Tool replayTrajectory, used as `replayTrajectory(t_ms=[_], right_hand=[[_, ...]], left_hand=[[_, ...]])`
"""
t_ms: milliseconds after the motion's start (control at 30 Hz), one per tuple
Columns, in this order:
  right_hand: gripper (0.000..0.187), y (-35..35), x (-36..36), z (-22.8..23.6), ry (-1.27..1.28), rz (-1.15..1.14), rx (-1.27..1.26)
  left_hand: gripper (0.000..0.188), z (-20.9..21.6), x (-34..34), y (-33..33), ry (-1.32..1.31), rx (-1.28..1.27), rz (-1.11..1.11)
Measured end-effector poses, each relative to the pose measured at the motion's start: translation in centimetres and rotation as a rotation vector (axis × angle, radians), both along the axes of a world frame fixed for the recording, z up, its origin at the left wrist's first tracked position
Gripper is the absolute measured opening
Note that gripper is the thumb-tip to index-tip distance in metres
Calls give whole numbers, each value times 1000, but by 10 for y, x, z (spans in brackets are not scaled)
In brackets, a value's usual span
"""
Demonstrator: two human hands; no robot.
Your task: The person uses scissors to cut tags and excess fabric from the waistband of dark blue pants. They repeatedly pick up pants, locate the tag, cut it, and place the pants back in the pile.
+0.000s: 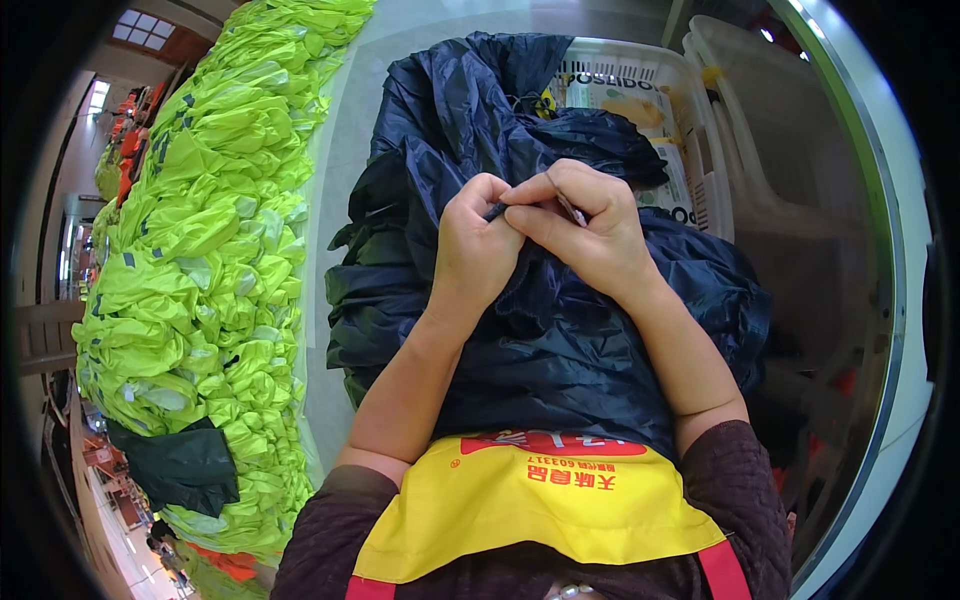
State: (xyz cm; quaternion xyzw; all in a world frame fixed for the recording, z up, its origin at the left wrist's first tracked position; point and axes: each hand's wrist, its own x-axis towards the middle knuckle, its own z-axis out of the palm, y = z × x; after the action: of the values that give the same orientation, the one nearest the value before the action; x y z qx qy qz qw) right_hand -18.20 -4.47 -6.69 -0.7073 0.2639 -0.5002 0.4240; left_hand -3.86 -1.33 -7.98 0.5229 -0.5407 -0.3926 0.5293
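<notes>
A worker in a yellow apron (540,510) with red straps bends over a heap of glossy navy fabric (480,120), both hands meeting at its middle. The left hand (473,245) is closed in a tight pinch on a small dark edge of the cloth, thumb against forefinger. The right hand (590,225) joins it fingertip to fingertip, its grip narrow, with a slim, shiny object (577,213) showing between its fingers; what the object is cannot be told. The navy fabric lies in deep folds along the right of the bare strip of a pale counter (335,150), running from the far edge down to the apron, and covers the left and near sides of a white slotted crate (712,165). Printed packages (630,105) show inside the crate's far right corner. Along the counter's left side rises a long bank of bright yellow-green garments (220,220), a dark green cloth (190,468) lying on its near end.
</notes>
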Motion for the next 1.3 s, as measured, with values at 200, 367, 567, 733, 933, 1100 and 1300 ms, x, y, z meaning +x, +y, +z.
replayTrajectory(t_ms=[200,367,567,733,933,1100,1300], right_hand=[[13,0,-1,-1,-213,8,428],[15,-1,0,1,-320,42,396],[22,-10,-25,16,-247,108,510],[22,2,-22,21,176,133,160],[29,10,-12,25,299,140,135],[29,11,-10,23,304,132,128],[31,9,-13,25,307,140,173]], left_hand=[[6,2,4,2,140,49,6],[10,2,6,1,360,114,2],[14,8,5,5,544,150,-8],[17,7,6,4,458,124,38],[18,2,8,4,225,42,88],[13,1,7,4,150,-5,79],[5,0,6,4,147,-50,106]])
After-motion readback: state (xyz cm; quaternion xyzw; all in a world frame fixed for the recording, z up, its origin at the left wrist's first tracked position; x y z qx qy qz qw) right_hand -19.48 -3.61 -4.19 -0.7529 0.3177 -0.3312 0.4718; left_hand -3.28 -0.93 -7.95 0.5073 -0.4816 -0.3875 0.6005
